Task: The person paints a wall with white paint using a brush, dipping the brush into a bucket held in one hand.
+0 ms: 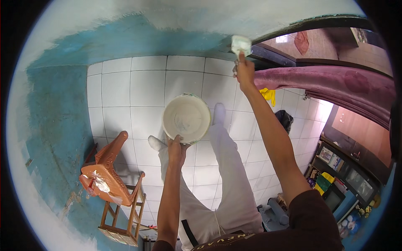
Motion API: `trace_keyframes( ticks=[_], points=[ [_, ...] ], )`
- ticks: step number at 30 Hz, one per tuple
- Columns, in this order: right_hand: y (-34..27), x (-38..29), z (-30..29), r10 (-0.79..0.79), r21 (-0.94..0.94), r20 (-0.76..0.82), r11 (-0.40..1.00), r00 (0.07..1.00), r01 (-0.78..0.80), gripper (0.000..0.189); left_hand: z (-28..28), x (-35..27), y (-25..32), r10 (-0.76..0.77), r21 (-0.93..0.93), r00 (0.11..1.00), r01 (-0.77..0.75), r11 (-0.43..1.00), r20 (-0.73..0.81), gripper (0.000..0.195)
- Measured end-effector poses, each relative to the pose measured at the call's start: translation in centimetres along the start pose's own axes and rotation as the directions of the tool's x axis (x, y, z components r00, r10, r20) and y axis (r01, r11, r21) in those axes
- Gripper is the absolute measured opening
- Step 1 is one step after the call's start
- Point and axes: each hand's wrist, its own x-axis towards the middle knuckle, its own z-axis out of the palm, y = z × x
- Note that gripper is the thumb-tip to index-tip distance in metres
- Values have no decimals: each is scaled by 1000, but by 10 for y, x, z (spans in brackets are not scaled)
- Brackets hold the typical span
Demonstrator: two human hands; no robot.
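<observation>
My left hand (176, 150) grips the near rim of a round white bucket (187, 117), its thumb over the edge. Whitish residue lies on the bucket's bottom. My right hand (245, 70) is raised by the door frame and holds a wide paintbrush (241, 45), its head covered in white paint. The brush is at the lower part of the wall (188, 39), which shows blue with white paint above; whether it touches the wall I cannot tell.
At left stand an orange plastic chair (110, 178) bearing white smears and a wooden ladder (124, 226). A pink curtain (323, 80) hangs in the doorway at right. A black bag (284, 120) and yellow cloth (268, 95) lie near it on white floor tiles (147, 88); a cabinet (342, 169) stands beyond.
</observation>
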Motion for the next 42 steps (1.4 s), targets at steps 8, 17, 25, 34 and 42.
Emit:
trace_keyframes(
  ticks=[8,17,25,34,42],
  points=[
    [-151,-85,-1,-516,205,-121,823,848,530,60,-13,4,9,4,-4,999,-3,1000,37,63],
    [3,13,51,-306,13,-126,951,944,310,62,-42,14,-2,-80,4,996,80,997,-41,48],
    [44,39,53,126,51,-40,991,991,-124,57,-38,12,7,-42,57,999,43,997,-24,47],
    [-150,-106,28,-443,190,-100,870,891,454,61,-32,0,25,-10,8,1000,10,1000,-4,53],
    [-84,-40,74,-450,92,-157,880,879,467,66,-25,6,21,-31,41,999,32,999,-5,59]
  ],
)
